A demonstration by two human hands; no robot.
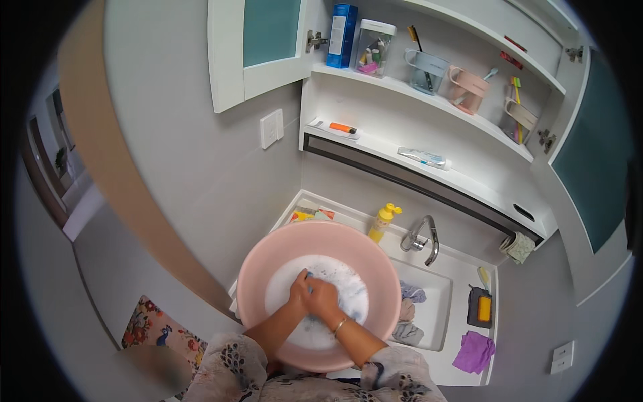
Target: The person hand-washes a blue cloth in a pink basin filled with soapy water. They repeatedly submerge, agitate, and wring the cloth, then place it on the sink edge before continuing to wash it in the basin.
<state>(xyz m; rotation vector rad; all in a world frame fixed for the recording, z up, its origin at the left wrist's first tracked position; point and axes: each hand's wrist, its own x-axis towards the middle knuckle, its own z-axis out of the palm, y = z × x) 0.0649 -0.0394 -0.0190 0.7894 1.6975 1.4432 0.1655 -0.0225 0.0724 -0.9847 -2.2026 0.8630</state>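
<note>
A large pink basin (pixel 383 288) stands on the white counter and holds sudsy water (pixel 348 278) with white foam on top. My left hand (pixel 299 288) and my right hand (pixel 323 297) are pressed together over the foam, near the middle of the basin. Their fingers are closed around each other. Bits of something bluish show between them, but most of it is hidden, so I cannot tell its kind. A bracelet (pixel 340 327) circles my right wrist.
Right of the basin, a white sink (pixel 435 315) holds crumpled cloths (pixel 406 331) below a chrome faucet (pixel 432 241). A yellow pump bottle (pixel 383 223) stands behind. A purple cloth (pixel 474 352) and a yellow soap bar (pixel 484 309) lie at right. An open cabinet (pixel 408 84) hangs above.
</note>
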